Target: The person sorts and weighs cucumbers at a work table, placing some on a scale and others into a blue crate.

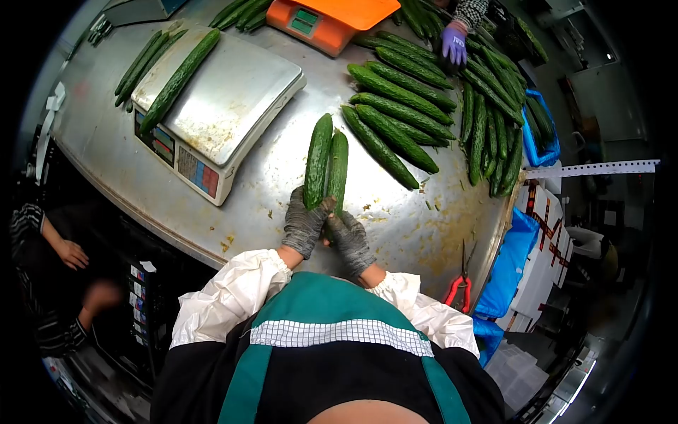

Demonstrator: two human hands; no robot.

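Note:
Two dark green cucumbers stand side by side in my gloved hands, near the front edge of the metal table. My left hand (304,225) is closed round the lower end of the left cucumber (318,159). Around the bottom of the right cucumber (338,169) the fingers of my right hand (349,240) are closed. Both hands wear grey gloves and nearly touch each other. Ahead to the left, one cucumber (180,81) lies across the silver scale (233,99). Several loose cucumbers (395,131) lie ahead to the right of my hands.
An orange scale (318,25) stands at the back. A co-worker's purple-gloved hand (454,44) is over the cucumber pile (491,138). Red-handled scissors (460,286) lie at the table's right edge, beside blue bags (512,261). Another person's bare hand (72,254) shows at left.

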